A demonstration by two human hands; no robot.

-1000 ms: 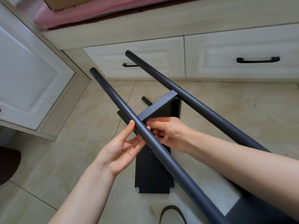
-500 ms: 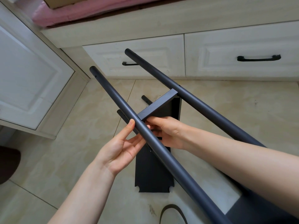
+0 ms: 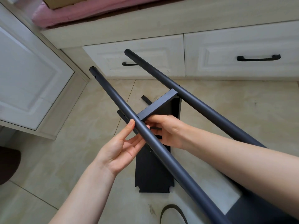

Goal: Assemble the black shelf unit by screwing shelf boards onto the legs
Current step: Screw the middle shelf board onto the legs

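Shelf board [image 3: 157, 105] sits edge-up between two black legs, unmoved since a second ago. The left hand [image 3: 119, 147] stays relaxed, thumb on the near leg [image 3: 145, 136], fingers straight beneath it. The right hand [image 3: 168, 131] still curls at the board's corner; what it pinches I cannot tell. The far leg [image 3: 186, 92] slants over beige floor tiles [image 3: 226, 110] before white drawers [image 3: 226, 50]. No writing is readable.

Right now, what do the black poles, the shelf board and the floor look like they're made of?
Poles: likely metal tube, matte dark coating; round, with soft sheen and small drilled holes.
Shelf board: probably coated metal or laminated board; finely speckled matte black, crisp edges. Cannot tell which.
Floor: glazed ceramic or stone tile; glossy beige marbling and grout lines.
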